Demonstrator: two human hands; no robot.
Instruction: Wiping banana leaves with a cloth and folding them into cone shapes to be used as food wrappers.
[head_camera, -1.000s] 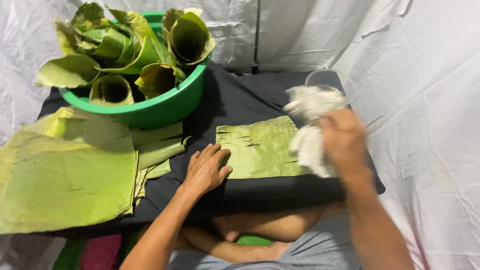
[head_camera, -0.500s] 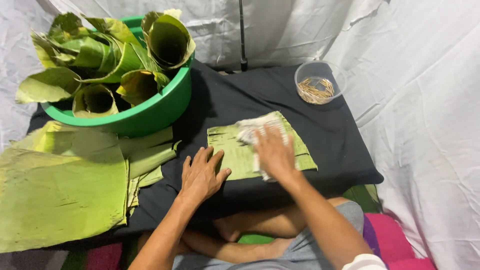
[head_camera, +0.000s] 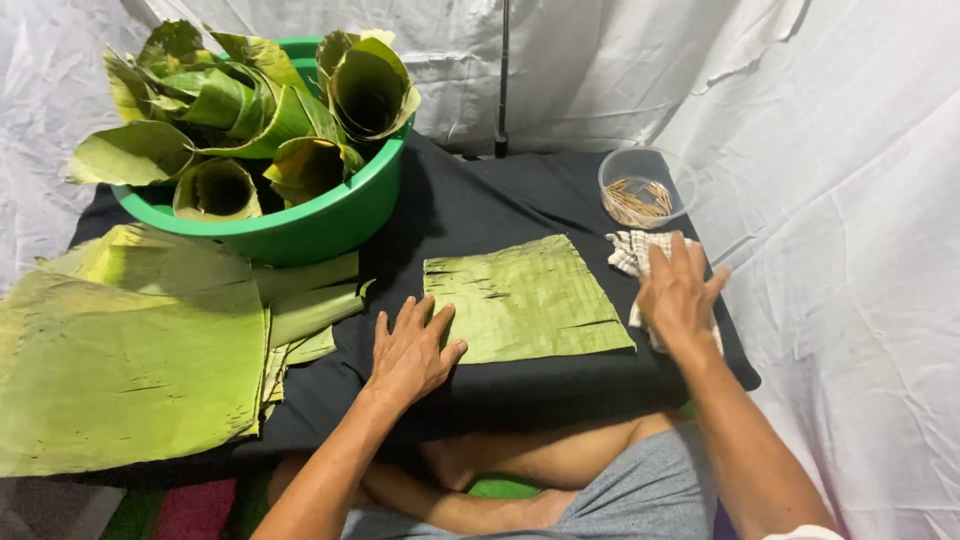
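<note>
Stack of banana leaves (head_camera: 120, 350) far left, green basin (head_camera: 300, 225) of rolled leaf cones behind. Left hand (head_camera: 410, 350) flat, open, pinning leaf square (head_camera: 525, 300) mid-table. Right hand (head_camera: 680, 295) spread open on checked cloth (head_camera: 630, 250), beside toothpick cup (head_camera: 645, 190). Wiping apparently finished; shaping likely next, needing both hands.

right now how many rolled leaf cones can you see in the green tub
About 5 in the green tub: one rolled leaf cone at back right, one at front left, one front centre, two near the middle. More may be hidden beneath.
</note>
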